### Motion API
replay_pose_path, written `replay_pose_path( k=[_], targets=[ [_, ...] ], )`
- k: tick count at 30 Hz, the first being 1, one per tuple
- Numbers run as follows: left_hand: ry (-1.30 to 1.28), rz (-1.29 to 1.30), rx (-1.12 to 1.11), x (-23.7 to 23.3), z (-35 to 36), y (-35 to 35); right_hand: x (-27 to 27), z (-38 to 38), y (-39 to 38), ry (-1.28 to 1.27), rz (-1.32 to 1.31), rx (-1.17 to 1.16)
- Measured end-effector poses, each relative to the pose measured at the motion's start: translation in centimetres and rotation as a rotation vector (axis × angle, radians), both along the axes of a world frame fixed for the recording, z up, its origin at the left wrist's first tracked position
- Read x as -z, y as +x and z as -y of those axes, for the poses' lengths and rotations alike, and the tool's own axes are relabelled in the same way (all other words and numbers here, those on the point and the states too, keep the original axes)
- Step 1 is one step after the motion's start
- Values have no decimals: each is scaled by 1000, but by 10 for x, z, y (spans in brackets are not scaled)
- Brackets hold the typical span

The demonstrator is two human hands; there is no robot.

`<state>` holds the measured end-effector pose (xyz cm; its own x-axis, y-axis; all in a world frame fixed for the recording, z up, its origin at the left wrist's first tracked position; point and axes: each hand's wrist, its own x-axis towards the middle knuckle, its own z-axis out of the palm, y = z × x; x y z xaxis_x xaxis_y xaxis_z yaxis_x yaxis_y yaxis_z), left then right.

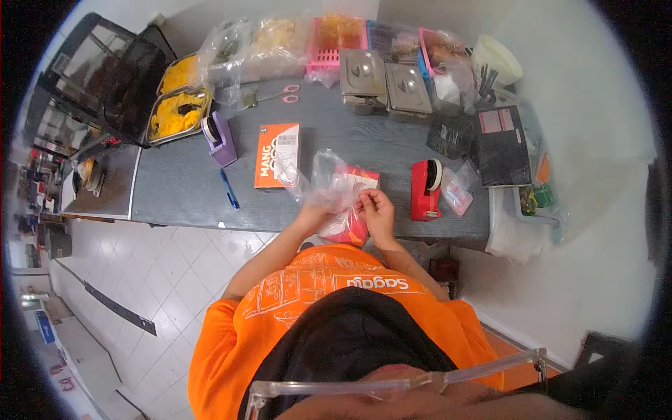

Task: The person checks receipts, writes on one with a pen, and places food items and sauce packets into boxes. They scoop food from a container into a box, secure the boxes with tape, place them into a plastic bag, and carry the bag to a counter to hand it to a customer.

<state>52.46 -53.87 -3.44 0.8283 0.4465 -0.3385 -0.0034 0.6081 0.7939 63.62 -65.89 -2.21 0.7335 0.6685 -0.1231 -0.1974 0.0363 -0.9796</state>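
Note:
A red packet (355, 229) with a white label lies within or under a crinkled clear plastic bag (329, 168), at the table's front edge before my body. My left hand (318, 215) is on the bag's left side, with its fingers mostly hidden by the plastic. On the other side, my right hand (378, 211) is closed, thumb and fingers pinching the bag's edge over the packet. Just beyond the hands is an orange-and-white box (267, 155), partly overlapped by the plastic. To the right of my right hand stands a red tape dispenser (420, 190).
A purple tape dispenser (222, 148) and a blue pen (229, 190) lie to the left. Pink-handled scissors (289, 94), trays of yellow food (175, 115), lidded metal containers (362, 73) and a pink basket (325, 56) line the back. A black clipboard-like item (514, 157) sits right.

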Motion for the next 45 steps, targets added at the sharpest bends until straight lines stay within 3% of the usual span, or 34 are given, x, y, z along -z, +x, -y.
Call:
replay_pose_path(
  k=[5, 6, 8, 11, 15, 17, 20, 24, 26, 27, 29, 34, 43, 45],
  targets=[
    [242, -206, -20, 27, -1, -8, -6, 1, -4, 57, -9, -22],
    [242, -210, -15, 27, 1, -9, -3, 2, -4, 40, 35, -30],
    [355, 25, -101, 13, 7, -11, -5, 3, -5, 43, 30, -29],
    [441, -57, -48, -3, 9, -13, -4, 4, -5, 31, 68, -39],
    [504, -90, -34, 12, 6, -17, 3, 5, -5, 14, 172, -23],
    [812, -221, 52, 13, 2, -17, -4, 5, -6, 5, 138, -28],
    [1040, -277, 104, 7, 0, -14, -4, 4, -6, 14, 132, -34],
    [843, -323, 117, -7, 5, -13, -6, 5, -4, -26, 258, -80],
    [564, -161, -72, 5, 9, -15, 1, 7, -4, -33, 277, -73],
    [565, -159, -71, 11, 7, -15, 5, 7, -4, -40, 295, -68],
    [802, -169, -65, 17, 4, -16, 9, 5, -7, 26, 290, -22],
    [803, -208, -68, 9, 7, -13, 6, 6, -10, 77, 187, 19],
    [821, -257, -28, 17, 5, -15, 2, 4, -5, -31, 364, -11],
    [854, -248, -46, 12, 4, -14, -6, 4, -4, -112, 588, -30]
  ],
)
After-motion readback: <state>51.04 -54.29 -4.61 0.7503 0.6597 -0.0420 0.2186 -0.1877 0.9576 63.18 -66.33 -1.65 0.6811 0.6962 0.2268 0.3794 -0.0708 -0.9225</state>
